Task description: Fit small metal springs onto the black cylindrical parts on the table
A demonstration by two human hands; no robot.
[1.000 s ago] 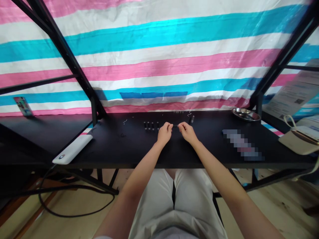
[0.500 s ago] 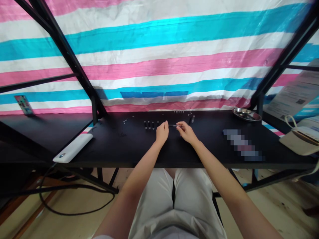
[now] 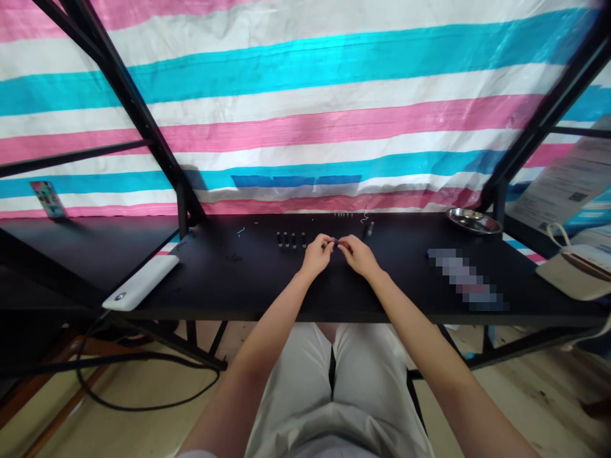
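Note:
My left hand (image 3: 317,256) and my right hand (image 3: 358,254) meet over the middle of the black table, fingertips nearly touching. Between their pinched fingers is a small dark tube (image 3: 335,242), mostly covered, so its exact kind is unclear. Left of my hands stands a row of several small black tubes with paler lower ends (image 3: 286,240). Beyond my right hand are a short black piece (image 3: 365,230) and a clear, greyish tube (image 3: 371,228). Tiny pale pieces (image 3: 342,215) are lined up along the back edge.
Curled white scraps (image 3: 241,231) lie on the black table (image 3: 229,286). A white device with a cable (image 3: 143,283) rests at the left edge, a round metal dish (image 3: 473,221) at back right. A blurred-out item (image 3: 465,280) and a beige bag (image 3: 575,270) are to the right.
My left hand has moved right, up to my right hand, closing the gap between them. Less of the held tube shows now. Another tube at the row's right end has come into fuller view.

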